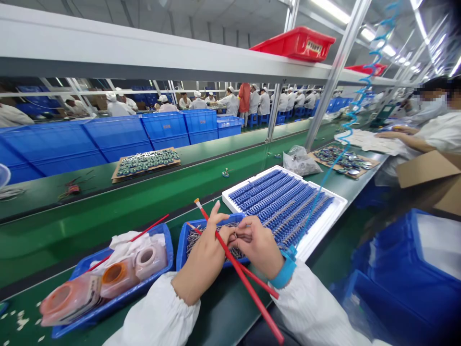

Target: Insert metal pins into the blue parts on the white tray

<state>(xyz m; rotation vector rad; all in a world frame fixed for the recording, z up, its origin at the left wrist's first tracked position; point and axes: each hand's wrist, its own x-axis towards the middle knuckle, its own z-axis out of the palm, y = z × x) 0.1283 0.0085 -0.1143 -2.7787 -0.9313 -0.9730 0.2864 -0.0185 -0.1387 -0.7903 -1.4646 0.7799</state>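
My left hand (207,254) grips a long thin red rod (245,283), whose pale tip sticks out above my fingers. My right hand (259,242), with a blue wrist strap (284,271) and coiled blue cord (355,115), curls close to the left. Its fingers pinch something small, mostly hidden. A second red rod (252,278) runs beneath both hands. Under them sits a blue tray (209,226) of loose metal-legged parts (201,238). A white foam tray (284,206) of blue comb-like strips lies to the right. A blue tray of pinkish packets (104,283) lies to the left.
A green conveyor belt (108,206) passes beyond the trays. Boards of round parts (146,163) rest on it. A co-worker's arm (396,137) and a cardboard box (428,175) are at right, with blue crates (406,269) below. A shelf (144,48) runs overhead.
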